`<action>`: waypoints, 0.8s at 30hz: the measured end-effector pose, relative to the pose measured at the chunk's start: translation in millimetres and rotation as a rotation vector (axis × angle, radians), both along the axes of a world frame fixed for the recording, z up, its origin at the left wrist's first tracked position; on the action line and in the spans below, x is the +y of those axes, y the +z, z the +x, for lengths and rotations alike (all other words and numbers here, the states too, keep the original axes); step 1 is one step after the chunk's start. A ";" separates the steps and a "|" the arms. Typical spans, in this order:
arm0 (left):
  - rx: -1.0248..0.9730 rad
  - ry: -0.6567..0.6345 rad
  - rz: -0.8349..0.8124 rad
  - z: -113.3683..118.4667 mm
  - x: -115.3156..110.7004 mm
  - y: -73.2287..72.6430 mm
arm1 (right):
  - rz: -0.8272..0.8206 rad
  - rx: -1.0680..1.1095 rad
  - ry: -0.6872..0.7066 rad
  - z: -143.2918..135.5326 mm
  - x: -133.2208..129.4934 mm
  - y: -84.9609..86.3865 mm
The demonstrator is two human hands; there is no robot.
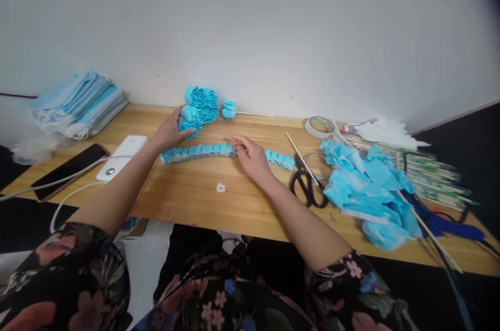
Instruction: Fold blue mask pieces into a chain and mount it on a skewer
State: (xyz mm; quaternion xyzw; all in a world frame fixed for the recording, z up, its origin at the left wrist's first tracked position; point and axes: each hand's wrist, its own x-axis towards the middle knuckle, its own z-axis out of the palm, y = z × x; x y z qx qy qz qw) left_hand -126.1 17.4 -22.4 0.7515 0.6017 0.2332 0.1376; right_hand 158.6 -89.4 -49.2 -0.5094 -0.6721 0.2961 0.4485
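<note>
My left hand (170, 130) is curved around the left side of a blue cluster of paper-like flowers (201, 107), thumb in front and fingers partly hidden behind it. A long strip of pleated light-blue material (195, 151) lies across the wooden table in front of the cluster. Over this strip rests my right hand (250, 156), its fingers loosely bent and a little apart, hiding part of the pleats. A single small blue flower on a thin stick (228, 109) lies by the wall. Nearer to me is a small white scrap (221, 187).
Black-handled scissors (308, 187), a thin stick (297, 151) and a tape roll (319, 126) lie right of the strip. Beyond are crumpled blue sheets (363, 180) and a blue glue gun (449, 228). At left are stacked face masks (84, 104), a phone (70, 172) and a cabled white power bank (123, 156).
</note>
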 end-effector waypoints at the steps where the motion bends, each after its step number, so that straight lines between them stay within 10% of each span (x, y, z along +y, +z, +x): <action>1: 0.001 0.021 0.004 1.0 -2.6 3.0 | 0.002 0.014 -0.010 1.1 0.4 0.5; 8: -0.227 0.126 0.288 20.2 -93.3 30.9 | 0.033 -0.109 -0.106 22.8 13.7 31.2; 13: -0.433 0.182 -0.041 44.8 -174.3 5.2 | 0.018 -0.587 -0.093 33.2 48.4 61.3; 24: -0.745 0.257 -0.238 48.3 -192.3 -28.9 | 0.010 -1.102 -0.110 28.8 125.5 38.3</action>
